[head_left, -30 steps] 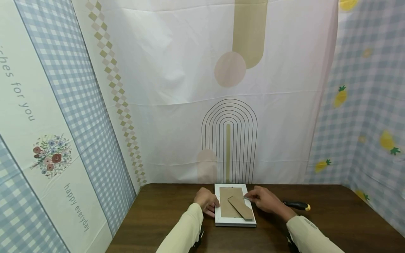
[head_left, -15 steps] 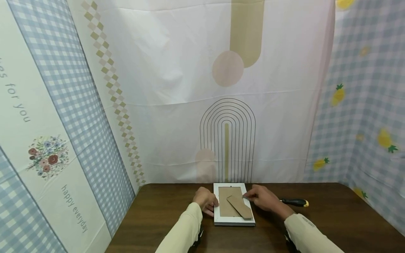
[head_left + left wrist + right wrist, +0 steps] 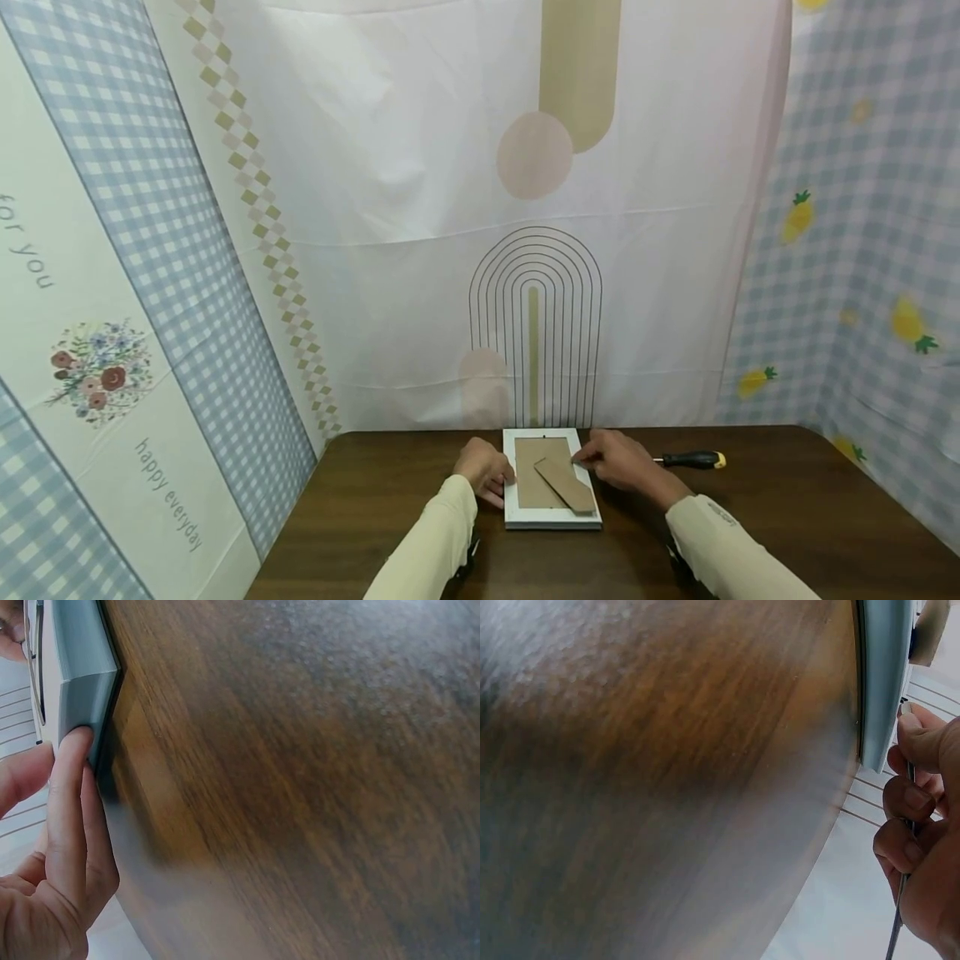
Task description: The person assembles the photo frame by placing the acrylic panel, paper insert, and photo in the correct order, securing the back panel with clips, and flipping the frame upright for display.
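Note:
A white picture frame (image 3: 551,524) lies face down on the table, its brown backing board (image 3: 531,492) and slanted stand leg (image 3: 567,487) upward. At its left edge my left hand (image 3: 482,469) pinches the frame; the left wrist view has fingers (image 3: 69,772) against the side wall and the thumb near the back. My right hand (image 3: 618,462) is at the right edge, gripping a screwdriver by its thin shaft (image 3: 897,922). The black handle (image 3: 693,460) with a yellow end sticks out behind that wrist. Thumb and forefinger cover the tip, beside the backing's edge.
The dark wooden table (image 3: 375,517) ends at a white printed cloth (image 3: 390,333) behind the frame. Blue checked cloths hang on the left (image 3: 135,142) and right (image 3: 780,333).
The screwdriver's handle has swung toward the back of the table as my right hand turns slightly. My left hand and the frame stay in place; the head view shifts a little.

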Demonstrator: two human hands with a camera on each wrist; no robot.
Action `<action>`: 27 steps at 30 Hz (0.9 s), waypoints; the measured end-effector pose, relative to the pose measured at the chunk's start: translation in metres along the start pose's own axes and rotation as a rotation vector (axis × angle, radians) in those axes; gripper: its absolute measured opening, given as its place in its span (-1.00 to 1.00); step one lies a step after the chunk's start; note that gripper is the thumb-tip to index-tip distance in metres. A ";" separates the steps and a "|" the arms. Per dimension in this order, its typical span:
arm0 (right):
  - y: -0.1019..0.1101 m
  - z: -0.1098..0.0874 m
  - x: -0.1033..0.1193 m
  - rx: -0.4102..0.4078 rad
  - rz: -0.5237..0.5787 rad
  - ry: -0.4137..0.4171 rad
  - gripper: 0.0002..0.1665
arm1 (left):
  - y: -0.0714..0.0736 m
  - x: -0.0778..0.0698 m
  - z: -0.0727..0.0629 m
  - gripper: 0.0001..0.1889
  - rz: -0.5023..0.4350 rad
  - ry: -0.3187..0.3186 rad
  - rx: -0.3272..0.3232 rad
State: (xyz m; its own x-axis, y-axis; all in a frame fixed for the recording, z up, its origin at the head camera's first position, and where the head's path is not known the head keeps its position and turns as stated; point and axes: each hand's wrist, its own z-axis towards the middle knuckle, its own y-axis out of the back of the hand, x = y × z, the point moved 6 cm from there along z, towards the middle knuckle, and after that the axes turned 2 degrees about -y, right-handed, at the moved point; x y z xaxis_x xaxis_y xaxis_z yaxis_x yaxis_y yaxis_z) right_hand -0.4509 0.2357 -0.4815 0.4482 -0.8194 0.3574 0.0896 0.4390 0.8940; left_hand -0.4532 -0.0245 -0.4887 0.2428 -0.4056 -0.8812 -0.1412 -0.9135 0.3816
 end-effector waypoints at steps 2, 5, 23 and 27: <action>0.001 0.000 0.001 0.005 -0.003 0.000 -0.67 | 0.000 0.000 0.000 -0.82 -0.003 -0.003 0.003; 0.001 0.001 0.004 0.013 -0.026 -0.004 -0.65 | 0.001 -0.001 -0.002 -0.81 -0.010 -0.007 0.006; 0.010 0.011 0.034 0.035 -0.312 0.199 -0.62 | 0.001 -0.002 0.001 -0.82 -0.021 0.001 0.020; 0.010 0.012 0.041 0.053 -0.347 0.208 -0.57 | 0.001 -0.001 0.000 -0.82 -0.025 0.010 0.023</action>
State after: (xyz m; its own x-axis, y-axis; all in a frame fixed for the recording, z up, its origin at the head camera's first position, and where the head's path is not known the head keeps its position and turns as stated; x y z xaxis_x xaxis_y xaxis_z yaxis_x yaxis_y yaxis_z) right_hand -0.4424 0.2022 -0.4546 0.5700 -0.8212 -0.0254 0.2236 0.1253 0.9666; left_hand -0.4530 -0.0247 -0.4876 0.2564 -0.3827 -0.8876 -0.1567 -0.9226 0.3525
